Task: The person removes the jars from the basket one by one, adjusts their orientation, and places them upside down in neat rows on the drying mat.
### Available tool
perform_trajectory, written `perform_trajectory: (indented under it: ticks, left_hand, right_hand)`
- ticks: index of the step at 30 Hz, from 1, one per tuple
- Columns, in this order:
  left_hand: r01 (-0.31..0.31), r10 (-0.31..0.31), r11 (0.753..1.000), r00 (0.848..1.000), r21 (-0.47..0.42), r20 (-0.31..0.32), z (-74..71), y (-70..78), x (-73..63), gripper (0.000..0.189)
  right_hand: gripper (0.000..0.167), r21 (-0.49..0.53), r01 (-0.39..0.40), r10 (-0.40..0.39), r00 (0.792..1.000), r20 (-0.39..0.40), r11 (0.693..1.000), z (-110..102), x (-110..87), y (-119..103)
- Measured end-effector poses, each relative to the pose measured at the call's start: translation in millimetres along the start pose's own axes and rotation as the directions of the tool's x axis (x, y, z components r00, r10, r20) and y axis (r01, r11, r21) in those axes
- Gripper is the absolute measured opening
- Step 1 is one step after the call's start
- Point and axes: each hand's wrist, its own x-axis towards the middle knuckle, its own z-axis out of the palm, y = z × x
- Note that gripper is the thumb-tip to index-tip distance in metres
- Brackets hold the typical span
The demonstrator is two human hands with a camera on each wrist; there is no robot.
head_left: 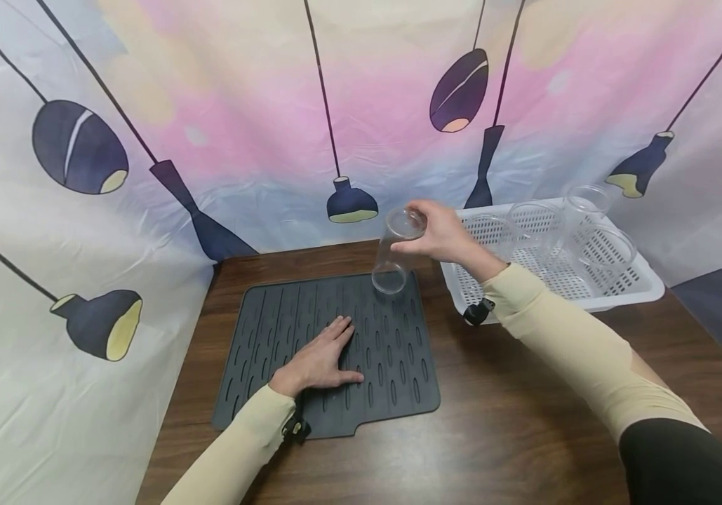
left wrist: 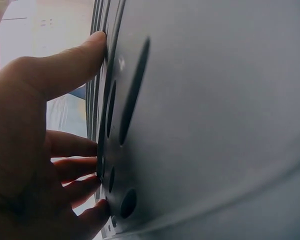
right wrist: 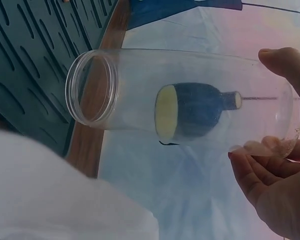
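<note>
Near the mat's far right corner, my right hand (head_left: 441, 233) grips a clear jar (head_left: 392, 251) by its base end, thumb on one side and fingers on the other. The jar is upside down; its threaded mouth (right wrist: 92, 89) points toward the dark grey slotted mat (head_left: 392, 372). Whether the mouth touches the mat cannot be told. My left hand (head_left: 319, 358) rests on the middle of that mat with fingers spread. In the left wrist view, its thumb and fingertips (left wrist: 96, 42) touch the mat's ridged surface, holding nothing.
A white perforated basket (head_left: 641, 287) stands right of the mat, holding several clear jars (head_left: 600, 245). Part of its white side blurs across the right wrist view's lower left. Everything sits on a brown wooden table (head_left: 462, 435). Behind hangs a printed cloth (head_left: 259, 126).
</note>
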Motion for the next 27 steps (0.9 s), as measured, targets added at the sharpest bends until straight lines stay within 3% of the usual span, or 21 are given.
perform_trajectory:
  ticks: [27]
  left_hand:
    - [0.005,-0.006,1.0,1.0,-0.028,-0.01,1.6,-1.1,-0.5,0.101]
  right_hand:
    - [0.086,-0.061,0.032,-0.027,0.996,0.091,0.998,28.4,13.3,-3.6]
